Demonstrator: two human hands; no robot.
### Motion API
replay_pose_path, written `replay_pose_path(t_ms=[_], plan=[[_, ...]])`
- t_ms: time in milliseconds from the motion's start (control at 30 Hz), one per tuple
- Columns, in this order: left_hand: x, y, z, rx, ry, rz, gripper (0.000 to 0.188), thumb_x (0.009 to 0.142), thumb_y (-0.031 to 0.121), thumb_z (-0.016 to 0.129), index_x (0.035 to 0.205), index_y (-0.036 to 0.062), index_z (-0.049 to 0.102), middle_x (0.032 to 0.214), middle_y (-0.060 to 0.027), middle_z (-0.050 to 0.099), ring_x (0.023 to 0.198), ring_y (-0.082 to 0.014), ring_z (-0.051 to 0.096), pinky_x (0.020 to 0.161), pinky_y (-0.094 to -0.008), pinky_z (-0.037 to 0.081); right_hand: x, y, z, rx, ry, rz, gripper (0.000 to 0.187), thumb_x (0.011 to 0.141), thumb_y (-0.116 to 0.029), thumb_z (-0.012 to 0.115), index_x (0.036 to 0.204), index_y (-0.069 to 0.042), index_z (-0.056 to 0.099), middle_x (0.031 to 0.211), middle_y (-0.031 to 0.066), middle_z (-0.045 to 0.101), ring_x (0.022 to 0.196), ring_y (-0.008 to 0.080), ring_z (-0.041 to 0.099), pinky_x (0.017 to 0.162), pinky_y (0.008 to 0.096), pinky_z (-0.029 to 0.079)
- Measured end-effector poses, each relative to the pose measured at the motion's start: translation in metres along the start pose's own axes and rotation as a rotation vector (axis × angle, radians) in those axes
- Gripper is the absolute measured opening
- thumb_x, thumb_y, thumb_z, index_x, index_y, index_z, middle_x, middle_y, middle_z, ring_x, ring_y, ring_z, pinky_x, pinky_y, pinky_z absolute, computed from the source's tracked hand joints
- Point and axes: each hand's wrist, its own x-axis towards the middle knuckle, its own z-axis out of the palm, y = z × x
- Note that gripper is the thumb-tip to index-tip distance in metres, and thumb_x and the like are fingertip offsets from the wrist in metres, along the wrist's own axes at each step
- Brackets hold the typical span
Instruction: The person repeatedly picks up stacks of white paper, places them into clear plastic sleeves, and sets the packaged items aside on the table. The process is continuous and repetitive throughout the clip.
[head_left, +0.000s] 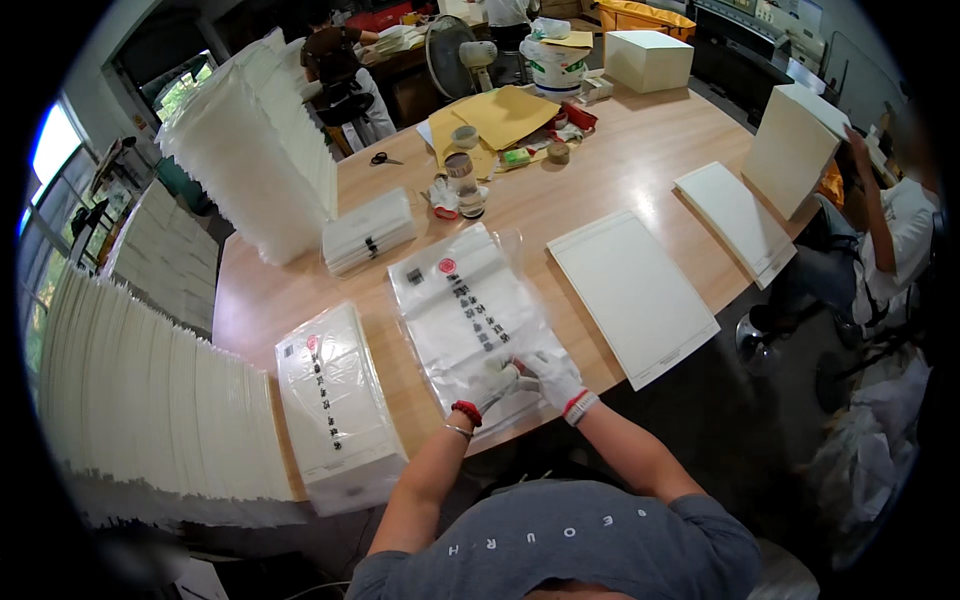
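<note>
Gloved hands meet over the printed plastic bag, near table edge.
Your left hand (pixel 492 383) and right hand (pixel 552 380) are both over the near end of the clear printed bag (pixel 435 300), fingers bent inward, tips close together; whether they pinch film or only touch each other, you cannot tell from here. The bag lies flat directly beneath the fingers, most of it stretching away beyond them, probably set square to you for easy reach at its near end. White sheet stack (pixel 632 295) to your right, wrapped stack (pixel 335 400) to your left: flanking placement presumably leaves the middle for handwork.
</note>
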Motion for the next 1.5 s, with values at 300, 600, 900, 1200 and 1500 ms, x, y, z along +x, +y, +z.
replay_pose_path(t_ms=[300, 600, 900, 1200, 1500], plan=[[0.015, -0.014, -0.056, -0.648, 0.313, -0.037, 0.005, 0.086, 0.011, 0.052, 0.087, 0.0063, 0.050, 0.074, -0.0014, 0.053, 0.059, -0.0089, 0.046, 0.066, -0.0240, 0.047, -0.012, -0.019, -0.023, -0.840, 0.324, -0.575, 0.036, 0.069, -0.021, 0.068, 0.095, -0.001, 0.054, 0.106, 0.0197, 0.054, 0.101, 0.0357, 0.049, 0.087, 0.0402, 0.039], [-0.001, 0.077, -0.057, 0.085, 0.333, 0.331, 0.034, 0.073, -0.002, 0.055, 0.107, -0.0007, 0.048, 0.083, -0.0126, 0.060, 0.074, -0.0213, 0.059, 0.066, -0.0321, 0.048, 0.031, 0.007, 0.052, -0.987, 0.075, -0.481, 0.022, 0.080, -0.009, 0.056, 0.101, -0.003, 0.055, 0.092, 0.0157, 0.059, 0.089, 0.0305, 0.056, 0.077, 0.0362, 0.045], [-0.065, 0.083, -0.042, 0.670, 0.668, 0.638, 0.055, 0.068, 0.010, 0.068, 0.118, 0.0025, 0.047, 0.106, -0.0186, 0.054, 0.095, -0.0365, 0.053, 0.087, -0.0421, 0.042, -0.087, -0.025, -0.113, -1.197, 0.222, -0.352, 0.051, 0.063, -0.011, 0.066, 0.111, -0.001, 0.052, 0.105, 0.0178, 0.054, 0.098, 0.0355, 0.050, 0.085, 0.0434, 0.042], [-0.097, 0.075, 0.044, 0.204, -0.080, 0.601, 0.022, 0.076, 0.003, 0.059, 0.098, 0.0028, 0.058, 0.096, -0.0110, 0.060, 0.085, -0.0215, 0.059, 0.072, -0.0296, 0.048, -0.071, -0.019, -0.206, -1.106, 0.096, -0.304, 0.034, 0.067, -0.023, 0.071, 0.095, -0.006, 0.061, 0.084, 0.0129, 0.062, 0.079, 0.0302, 0.060, 0.070, 0.0353, 0.049], [-0.023, 0.030, 0.126, -0.918, -0.292, -0.470, 0.038, 0.084, 0.015, 0.055, 0.118, 0.0002, 0.045, 0.107, -0.0098, 0.054, 0.096, -0.0202, 0.051, 0.082, -0.0323, 0.045, -0.152, -0.093, -0.095, -1.024, -0.308, -0.398, 0.021, 0.082, -0.028, 0.055, 0.084, -0.008, 0.061, 0.082, 0.0109, 0.061, 0.079, 0.0289, 0.059, 0.075, 0.0354, 0.046]])
